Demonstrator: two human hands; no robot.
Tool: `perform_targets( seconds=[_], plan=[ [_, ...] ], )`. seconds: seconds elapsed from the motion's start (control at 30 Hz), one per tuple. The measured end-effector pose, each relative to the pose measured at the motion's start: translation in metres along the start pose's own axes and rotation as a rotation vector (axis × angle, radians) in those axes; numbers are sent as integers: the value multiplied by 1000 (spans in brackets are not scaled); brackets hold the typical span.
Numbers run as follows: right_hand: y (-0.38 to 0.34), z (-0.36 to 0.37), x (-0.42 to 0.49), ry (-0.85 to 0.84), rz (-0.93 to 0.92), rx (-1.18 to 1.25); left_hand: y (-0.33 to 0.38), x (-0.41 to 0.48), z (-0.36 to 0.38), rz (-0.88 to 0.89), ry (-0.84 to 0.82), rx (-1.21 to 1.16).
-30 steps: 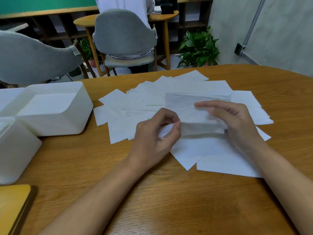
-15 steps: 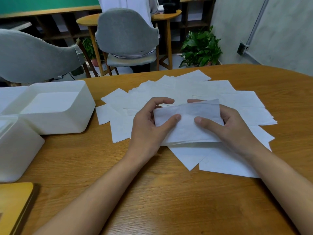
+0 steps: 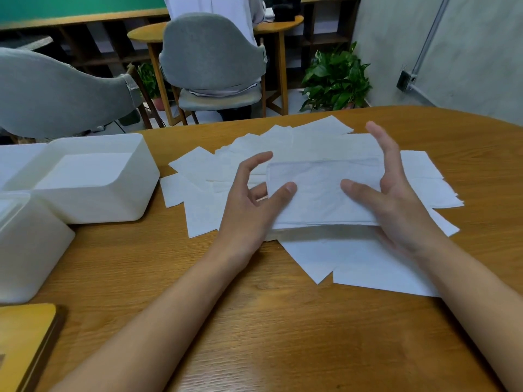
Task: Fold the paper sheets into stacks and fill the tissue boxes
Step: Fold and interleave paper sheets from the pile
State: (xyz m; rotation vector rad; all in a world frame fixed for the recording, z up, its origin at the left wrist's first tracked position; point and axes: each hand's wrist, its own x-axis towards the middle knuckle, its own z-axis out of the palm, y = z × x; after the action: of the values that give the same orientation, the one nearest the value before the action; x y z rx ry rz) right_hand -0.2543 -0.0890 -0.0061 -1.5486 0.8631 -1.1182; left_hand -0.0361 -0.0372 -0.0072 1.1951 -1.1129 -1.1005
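Folded white paper sheet (image 3: 322, 193), a rectangle with its long axis running left to right, is held just above a scatter of loose white paper sheets (image 3: 368, 264). The left hand (image 3: 249, 205) pinches its left end between thumb and lower fingers, forefinger lifted. The right hand (image 3: 396, 199) pins the right end under the thumb, fingers straight and raised. An open white plastic tissue box (image 3: 93, 179) sits at left on the curved wooden table (image 3: 283, 321). A grey upholstered chair (image 3: 212, 52) and a green potted plant (image 3: 336, 77) stand beyond.
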Motion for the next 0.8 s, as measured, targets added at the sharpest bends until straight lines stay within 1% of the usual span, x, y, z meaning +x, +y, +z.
perform_targets(
  seconds=[0.13,0.17,0.23,0.27,0.3,0.37,0.4,0.43,0.5,0.53,0.57,0.63,0.8],
  plan=[
    [-5,-2,-2,-129,89,100,-7,0,2,74,95,98],
    [-5,-3,-3,-146,100,67,-10,0,2,87,114,126],
    [0,-4,-3,-122,96,-71,-13,-1,3,132,117,174],
    [3,-5,-2,-94,86,-137,-15,-1,4,185,117,238],
    [4,-5,-2,-57,79,-185,-15,-2,4,272,128,361],
    [4,-6,0,27,66,-215,-16,-1,2,496,118,607],
    [5,-7,0,54,56,-216,-17,-2,1,575,55,661],
    [6,-8,0,66,43,-223,-18,-3,2,602,-56,676],
    [9,-8,1,66,32,-245,-21,-7,3,563,-308,744],
    [9,-7,1,60,30,-246,-23,-9,4,531,-406,813],
    [8,-6,1,55,30,-242,-26,-10,4,509,-466,870],
    [8,-6,1,55,35,-232,-27,-9,4,492,-493,895],
    [8,-7,0,46,46,-224,-26,-7,2,489,-463,820]
  ],
)
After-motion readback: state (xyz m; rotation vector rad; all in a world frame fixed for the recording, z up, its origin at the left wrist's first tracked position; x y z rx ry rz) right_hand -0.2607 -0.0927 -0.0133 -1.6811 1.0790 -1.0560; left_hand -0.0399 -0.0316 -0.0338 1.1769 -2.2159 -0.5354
